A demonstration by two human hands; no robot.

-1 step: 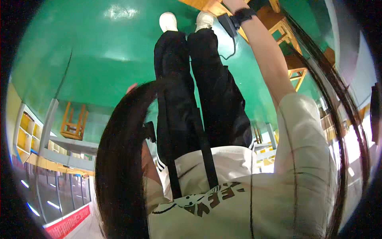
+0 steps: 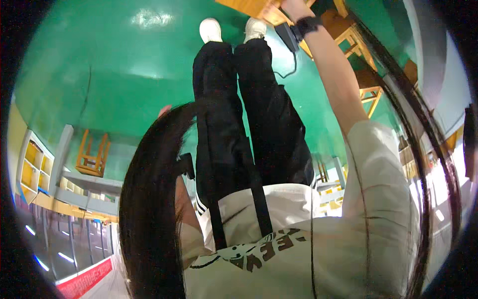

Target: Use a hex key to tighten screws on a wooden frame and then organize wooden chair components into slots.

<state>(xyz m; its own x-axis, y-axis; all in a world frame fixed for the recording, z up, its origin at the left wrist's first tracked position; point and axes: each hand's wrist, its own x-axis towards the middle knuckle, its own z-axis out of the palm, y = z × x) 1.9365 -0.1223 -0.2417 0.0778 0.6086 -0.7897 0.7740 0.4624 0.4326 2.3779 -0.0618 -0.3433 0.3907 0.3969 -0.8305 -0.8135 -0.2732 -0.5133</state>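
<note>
My right arm reaches forward to the top edge, where my right hand (image 2: 295, 8) is partly cut off and its fingers cannot be made out. Close beside it is a light-brown wooden piece of furniture (image 2: 249, 7), also cut by the edge; whether the hand grips it is not shown. On the right wrist sits a black strap with a black box (image 2: 287, 37) and a thin cable. My left arm hangs at my side behind a long lock of dark hair (image 2: 149, 189). Only a bit of my left hand (image 2: 165, 109) shows past the hair.
Wooden stools (image 2: 356, 42) stand on the green floor (image 2: 134, 60) at the right. Another wooden stool (image 2: 92, 153) is at the left, near a white cubby shelf (image 2: 37, 162). My white shoes (image 2: 210, 31) are on the floor ahead.
The right hand and the wooden furniture appear slightly lower in the picture, with a little more of the wood in view. The left hand looks the same.
</note>
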